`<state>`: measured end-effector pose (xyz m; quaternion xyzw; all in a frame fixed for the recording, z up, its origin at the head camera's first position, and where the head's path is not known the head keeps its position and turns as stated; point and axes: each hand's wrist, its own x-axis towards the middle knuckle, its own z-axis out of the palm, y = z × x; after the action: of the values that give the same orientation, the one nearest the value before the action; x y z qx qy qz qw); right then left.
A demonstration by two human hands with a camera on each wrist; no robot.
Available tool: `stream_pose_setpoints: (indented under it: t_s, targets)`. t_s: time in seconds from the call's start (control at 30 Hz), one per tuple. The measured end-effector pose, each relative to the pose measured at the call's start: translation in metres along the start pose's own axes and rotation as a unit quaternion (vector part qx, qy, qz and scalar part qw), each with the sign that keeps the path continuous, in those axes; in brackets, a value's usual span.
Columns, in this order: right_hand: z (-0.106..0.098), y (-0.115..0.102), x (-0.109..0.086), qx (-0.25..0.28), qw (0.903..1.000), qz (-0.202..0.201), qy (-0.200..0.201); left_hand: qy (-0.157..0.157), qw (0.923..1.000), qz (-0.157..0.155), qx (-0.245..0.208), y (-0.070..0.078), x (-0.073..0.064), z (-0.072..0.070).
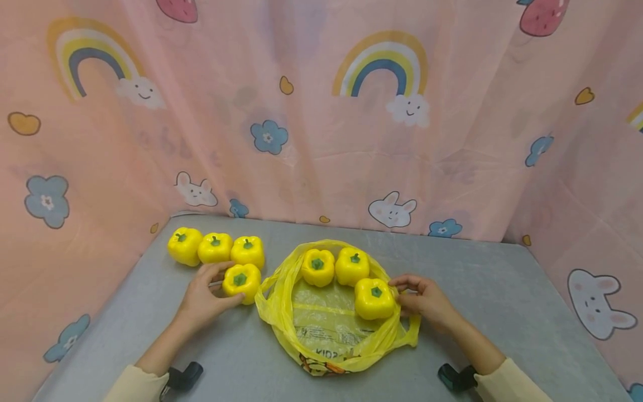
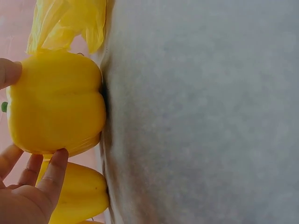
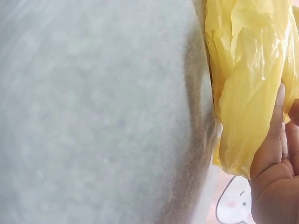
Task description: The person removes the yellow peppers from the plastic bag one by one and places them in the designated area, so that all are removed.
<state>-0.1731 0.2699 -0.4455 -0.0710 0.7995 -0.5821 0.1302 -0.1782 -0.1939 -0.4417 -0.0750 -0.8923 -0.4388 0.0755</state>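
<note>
Bag [image 1: 278, 315]: "KIDS" print [image 1: 329, 353] 6 o'clock | left grip [image 1: 203, 296] 9 o'clock, holding pepper [image 1: 241, 283] | right grip [image 1: 427, 301] 3 o'clock, closure unclear

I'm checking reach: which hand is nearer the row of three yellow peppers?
Left. The left hand is just in front of the row of three peppers, gripping another pepper; the right hand is farther right, at the yellow bag's right side.

Pink curtain [image 1: 316, 123] w/ rainbows [image 1: 380, 51] hangs behind gray tbl [image 1: 502, 301].
</note>
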Motion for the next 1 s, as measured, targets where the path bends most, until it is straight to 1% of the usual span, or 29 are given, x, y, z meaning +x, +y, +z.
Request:
stream_pose_setpoints:
  t_s: [0.17, 0.47, 0.67, 0.8, 1.0]
  targets:
    - [0.001, -0.001, 0.001, 0.0, 0.9998, 0.016, 0.013, -0.003, 1.0, -0.005, 0.004, 0.0, 0.0, -0.001]
    - [0.002, -0.001, 0.002, 0.001, 0.9997, 0.02, 0.012, -0.005, 0.9999, -0.001, 0.016, 0.001, -0.003, -0.003]
    - [0.002, -0.002, 0.002, 0.0, 0.9996, 0.025, 0.015, -0.008, 1.0, -0.001, 0.006, 0.003, -0.005, -0.003]
    - [0.002, -0.002, 0.001, -0.001, 0.9995, 0.028, 0.017, -0.004, 1.0, 0.006, -0.004, 0.007, -0.007, -0.005]
    - [0.002, -0.005, 0.0, 0.001, 0.9997, 0.021, 0.014, 0.006, 0.9999, 0.01, 0.005, 0.017, -0.009, -0.013]
